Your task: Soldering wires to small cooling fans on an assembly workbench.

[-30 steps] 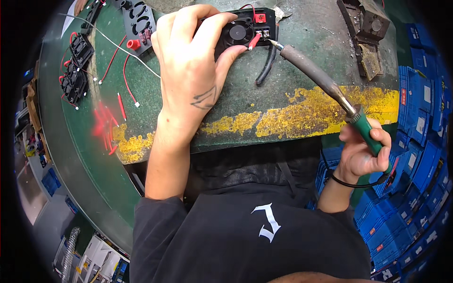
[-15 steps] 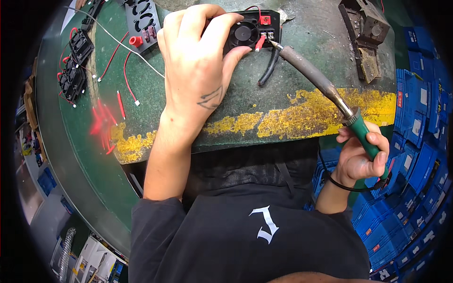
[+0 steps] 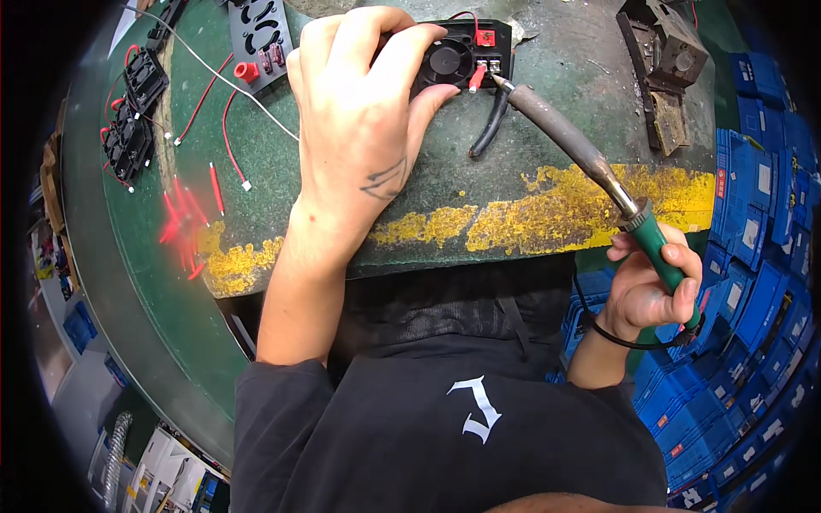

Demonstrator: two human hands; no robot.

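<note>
My left hand [image 3: 359,120] is closed on the left side of a black panel [image 3: 505,41] that carries a small fan [image 3: 447,61]. Its thumb and index finger lie at the fan's edge. A red connector [image 3: 486,38], metal terminals and a short red sleeved wire [image 3: 477,79] sit on the panel's right part. In my right hand [image 3: 654,278] is the green handle of a soldering iron [image 3: 560,128]. The iron slants up to the left, its tip at the terminals; whether it touches them is too small to tell. A black curved tool handle [image 3: 489,128] sticks out below the panel.
Black fans with red wires [image 3: 132,141] lie at the left, beside a slotted panel [image 3: 261,47]. Red leads [image 3: 229,141] and red tubing pieces [image 3: 186,214] are on the green bench mat. A metal block stand [image 3: 663,64] is at the back right; blue bins [image 3: 753,171] stack beyond.
The whole view has shifted very slightly. Both hands, the panel and the soldering iron keep nearly the same places relative to each other.
</note>
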